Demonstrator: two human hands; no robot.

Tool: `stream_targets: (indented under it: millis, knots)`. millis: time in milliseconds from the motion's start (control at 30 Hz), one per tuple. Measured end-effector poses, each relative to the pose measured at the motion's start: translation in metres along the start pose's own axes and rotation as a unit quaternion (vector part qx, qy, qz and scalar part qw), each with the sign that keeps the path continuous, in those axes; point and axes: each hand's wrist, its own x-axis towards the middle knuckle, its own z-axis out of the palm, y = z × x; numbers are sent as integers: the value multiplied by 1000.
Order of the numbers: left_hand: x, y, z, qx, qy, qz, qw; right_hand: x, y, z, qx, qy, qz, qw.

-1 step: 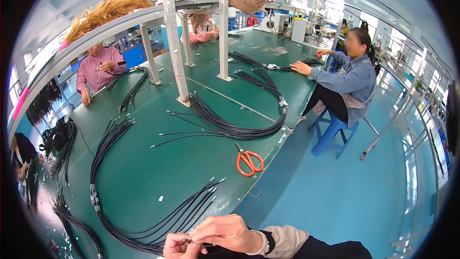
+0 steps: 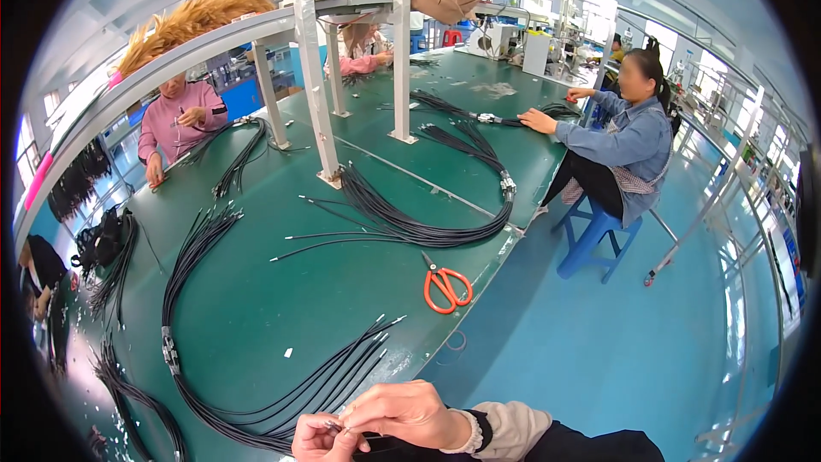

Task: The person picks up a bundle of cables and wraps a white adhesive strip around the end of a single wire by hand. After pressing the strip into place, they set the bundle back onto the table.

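Far left: loose black cable bundles (image 2: 115, 257) lie on the green-topped counter (image 2: 282, 299). A person in a pink top (image 2: 180, 124) works on the far side.

Next over: the long black multi-wire cable harness (image 2: 214, 411). It is banded by a small grey clip (image 2: 169, 349) and loops along the near edge of the counter. Its free ends fan out, some flat on the counter, the rest running to my hands.

Left hand (image 2: 321, 441) is at the bottom edge, fingers pinched together on a thin metal-tipped wire end (image 2: 333, 424) of that harness. Right hand (image 2: 406, 415) touches it from just beside, thumb and forefinger closed on the same wire end. The tip is too small to read, so I cannot tell whether anything else is held.

Against the previous frame, nothing has shifted. Same grip, same harness lay. So the work is still sitting at that wire tip.

Right of the hands: orange-handled scissors (image 2: 446, 287) lie flat near the counter edge, well apart from both hands. Behind them a second black cable bundle (image 2: 410, 227) curves round a white rack post (image 2: 312, 68).

Far right: a person in a blue denim jacket (image 2: 629, 133) sits on a blue plastic stool (image 2: 594, 239), hands on other cables.
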Motion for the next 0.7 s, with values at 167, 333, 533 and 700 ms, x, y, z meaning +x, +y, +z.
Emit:
stream_targets:
  millis: [167,333,533,700]
  knots:
    - [32,-15,-46,-29,21,38,999,12,34,28,-61,36,14,997]
    - [56,-52,-133,-38,-35,26,998,-10,104,75,-68,13,90,994]
    - [54,-54,-172,12,-43,64,997,-12,117,110,-63,-14,158,985]
    - [52,-54,-183,20,-58,78,995,-12,118,125,-83,-20,170,982]
